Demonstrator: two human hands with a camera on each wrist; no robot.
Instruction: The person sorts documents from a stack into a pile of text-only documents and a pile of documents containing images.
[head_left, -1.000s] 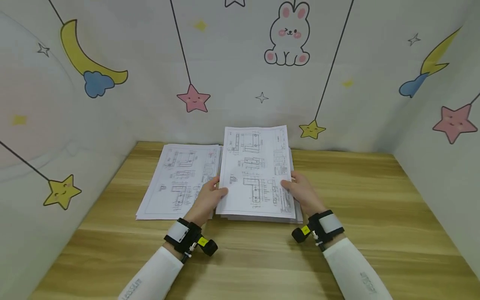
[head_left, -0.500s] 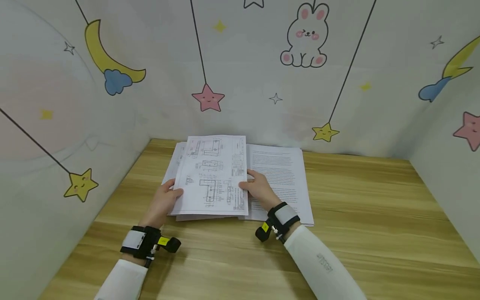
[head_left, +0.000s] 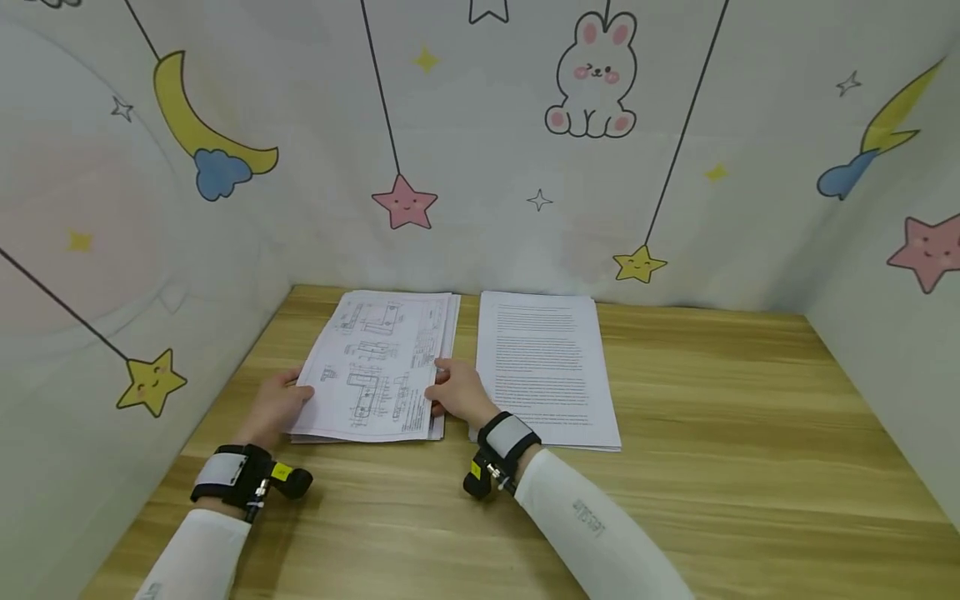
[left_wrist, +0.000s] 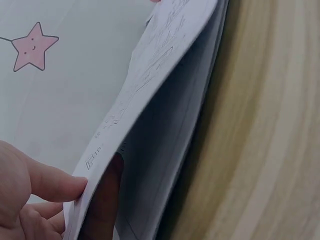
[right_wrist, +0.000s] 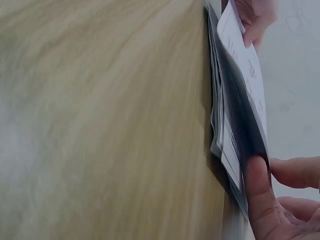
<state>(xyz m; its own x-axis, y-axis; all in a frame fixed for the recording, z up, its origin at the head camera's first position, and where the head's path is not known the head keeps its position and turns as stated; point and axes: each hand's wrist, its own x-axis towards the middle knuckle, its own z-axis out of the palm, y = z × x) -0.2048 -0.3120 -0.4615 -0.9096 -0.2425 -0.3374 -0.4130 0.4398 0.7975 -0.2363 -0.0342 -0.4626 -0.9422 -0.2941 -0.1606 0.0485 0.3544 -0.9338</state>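
A white sheet printed with technical drawings (head_left: 367, 342) lies close over the left paper stack (head_left: 452, 321) in the head view. My left hand (head_left: 272, 410) pinches its left edge, thumb on top and a finger underneath, as the left wrist view shows. At the opposite edge, my right hand (head_left: 465, 393) pinches the sheet between thumb and fingers. Seen from the left wrist, the front edge of the sheet (left_wrist: 130, 105) stands raised, with a gap above the papers below (left_wrist: 167, 150). Most of the left stack is hidden beneath the sheet.
To the right lies a second stack of paper (head_left: 536, 358), its top page covered in lines of text. Both stacks rest near the back of the wooden table (head_left: 712, 467). Behind and beside it hangs a white cloth (head_left: 480, 125) with cartoon stars, a moon and a rabbit.
Both hands have carried the drawing sheet leftward, from above the right stack onto the left one, and lowered it. The text page on the right is uncovered now.
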